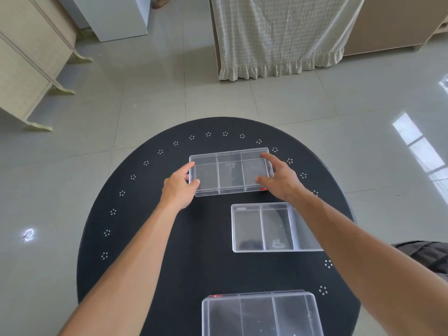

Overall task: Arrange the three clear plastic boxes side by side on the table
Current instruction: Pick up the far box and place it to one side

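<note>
Three clear plastic boxes with inner dividers lie on a round black table [169,251]. The far box [230,172] is held at both short ends: my left hand [180,187] grips its left end and my right hand [278,178] grips its right end. The middle box [264,227] sits to the right, partly hidden under my right forearm. The near box [261,316] rests at the table's front edge and is cut off by the bottom of the frame.
The table has a ring of white dot marks near its rim. Grey tiled floor surrounds it. A curtained cabinet [278,37] stands beyond, and cream furniture [29,64] at the left. Dark fabric [429,258] shows at the right edge.
</note>
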Demonstrator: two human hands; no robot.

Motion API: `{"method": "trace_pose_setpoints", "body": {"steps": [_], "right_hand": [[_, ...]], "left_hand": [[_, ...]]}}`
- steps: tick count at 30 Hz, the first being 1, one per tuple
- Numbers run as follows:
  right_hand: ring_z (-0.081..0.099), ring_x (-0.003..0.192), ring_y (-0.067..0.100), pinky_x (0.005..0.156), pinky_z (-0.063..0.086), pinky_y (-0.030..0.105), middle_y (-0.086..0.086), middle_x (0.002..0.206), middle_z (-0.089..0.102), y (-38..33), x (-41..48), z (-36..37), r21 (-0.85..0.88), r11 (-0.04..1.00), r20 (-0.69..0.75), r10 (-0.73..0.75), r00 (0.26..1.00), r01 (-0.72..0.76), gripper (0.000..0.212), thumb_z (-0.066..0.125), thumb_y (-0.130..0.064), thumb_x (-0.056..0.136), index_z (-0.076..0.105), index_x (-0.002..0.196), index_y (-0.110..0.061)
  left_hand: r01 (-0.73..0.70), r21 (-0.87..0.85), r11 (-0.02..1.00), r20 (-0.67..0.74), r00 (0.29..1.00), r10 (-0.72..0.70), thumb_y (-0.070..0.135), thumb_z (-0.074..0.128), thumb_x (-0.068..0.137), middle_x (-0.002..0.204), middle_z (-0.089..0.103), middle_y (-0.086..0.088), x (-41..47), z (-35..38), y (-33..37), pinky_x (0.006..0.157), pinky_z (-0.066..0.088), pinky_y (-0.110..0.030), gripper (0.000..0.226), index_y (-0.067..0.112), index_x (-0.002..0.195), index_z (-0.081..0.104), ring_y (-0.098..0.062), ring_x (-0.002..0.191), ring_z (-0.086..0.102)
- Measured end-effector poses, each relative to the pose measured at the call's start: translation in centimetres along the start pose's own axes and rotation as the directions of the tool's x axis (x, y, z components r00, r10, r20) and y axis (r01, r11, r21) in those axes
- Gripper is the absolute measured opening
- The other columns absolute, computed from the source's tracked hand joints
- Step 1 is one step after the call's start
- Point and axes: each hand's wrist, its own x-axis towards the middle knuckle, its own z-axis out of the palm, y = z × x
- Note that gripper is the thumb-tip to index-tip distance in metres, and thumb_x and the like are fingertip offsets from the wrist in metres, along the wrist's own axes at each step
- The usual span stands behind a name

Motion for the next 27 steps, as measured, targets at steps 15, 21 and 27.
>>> {"method": "trace_pose_setpoints", "body": {"steps": [15,21,27], "right_hand": [[0.040,0.098,0.013,0.073,0.034,0.022,0.005,0.136,0.042,-7.0,0.1,11.0,-0.025,0.996,0.088,-0.082,0.993,0.085,0.066,0.064,-0.029,0.083,0.034,0.140,-0.042],[0.047,0.115,0.022,0.082,0.041,0.030,0.000,0.129,0.043,-9.0,0.0,15.5,-0.016,0.994,0.129,-0.108,0.986,0.111,0.067,0.064,-0.034,0.080,0.033,0.137,-0.046],[0.047,0.111,0.018,0.076,0.041,0.028,-0.002,0.127,0.044,-10.8,0.0,18.7,-0.007,0.992,0.164,-0.124,0.979,0.127,0.069,0.065,-0.034,0.079,0.031,0.138,-0.045]], "left_hand": [[0.108,-0.075,0.991,-0.161,0.980,-0.119,0.021,0.053,0.090,0.126,0.064,-0.005,0.1,-8.0,-9.0,0.097,0.042,-0.037,0.051,0.034,0.138,0.046,-0.027,0.119,0.052],[0.126,-0.127,0.984,-0.268,0.951,-0.157,0.023,0.054,0.092,0.124,0.065,-0.005,-0.3,-10.8,-12.5,0.094,0.045,-0.038,0.043,0.031,0.134,0.051,-0.027,0.111,0.055],[0.147,-0.186,0.971,-0.305,0.931,-0.200,0.019,0.055,0.092,0.124,0.066,-0.007,0.0,-13.0,-15.0,0.099,0.045,-0.039,0.042,0.027,0.133,0.054,-0.028,0.112,0.057]]}}
